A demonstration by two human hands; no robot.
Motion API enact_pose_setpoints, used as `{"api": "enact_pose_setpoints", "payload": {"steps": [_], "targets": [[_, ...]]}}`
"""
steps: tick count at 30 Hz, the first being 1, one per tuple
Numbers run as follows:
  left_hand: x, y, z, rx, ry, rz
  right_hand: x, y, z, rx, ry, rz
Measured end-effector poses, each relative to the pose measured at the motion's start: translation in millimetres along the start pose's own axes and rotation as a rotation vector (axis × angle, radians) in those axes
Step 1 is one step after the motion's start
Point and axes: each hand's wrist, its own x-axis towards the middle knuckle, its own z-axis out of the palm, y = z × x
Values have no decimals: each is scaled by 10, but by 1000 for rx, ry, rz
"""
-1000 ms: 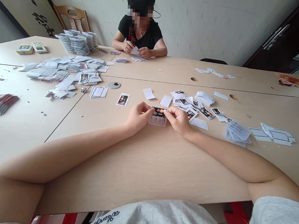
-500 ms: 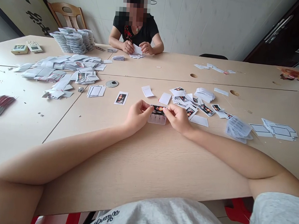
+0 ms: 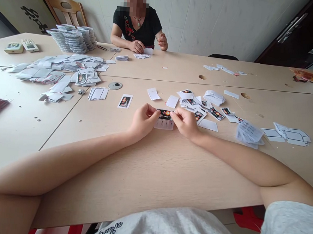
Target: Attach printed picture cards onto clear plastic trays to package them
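Left of the loose card pile [image 3: 193, 104], the left hand [image 3: 143, 122] and right hand [image 3: 186, 123] pinch a black-topped clear packet [image 3: 163, 124] by its upper corners, apparently squaring it; the next move likely needs even pressure.

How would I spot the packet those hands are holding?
Find the big table, then the nearer person's left hand and right hand. Pinched between them is the packet: black printed top, pale lower part. Unlike the loose cards beyond the right hand, it is held by both hands.

Head-height view, forward and down across table [image 3: 147, 180]
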Motion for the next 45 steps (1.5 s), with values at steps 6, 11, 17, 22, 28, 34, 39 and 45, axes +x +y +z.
{"api": "enact_pose_setpoints", "payload": {"steps": [6,11,17,22,28,34,39,45], "targets": [[-4,-6,-3,-18,3,-6,1,-27,0,1,-6,12],[5,-27,-6,-8,-6,12,-4,-26,-2,-1,-1,0],[5,-23,-8,-5,-7,6,-13,-22,-4,-1,3,-15],[5,-26,1,-49,-2,-17,-11,-19,-3,-9,0,-13],[-5,-14,6,-63,-11,-16,-10,-7,-7,-11,3,-14],[4,-42,6,-53,-18,-2,-8,-33,-14,-18,9,1],[3,-31,2,-34,-14,1,-14,-38,-16,-11,6,-14],[-13,9,1,-47,4,-19,-14,-51,-14,-32,10,-12]]}}
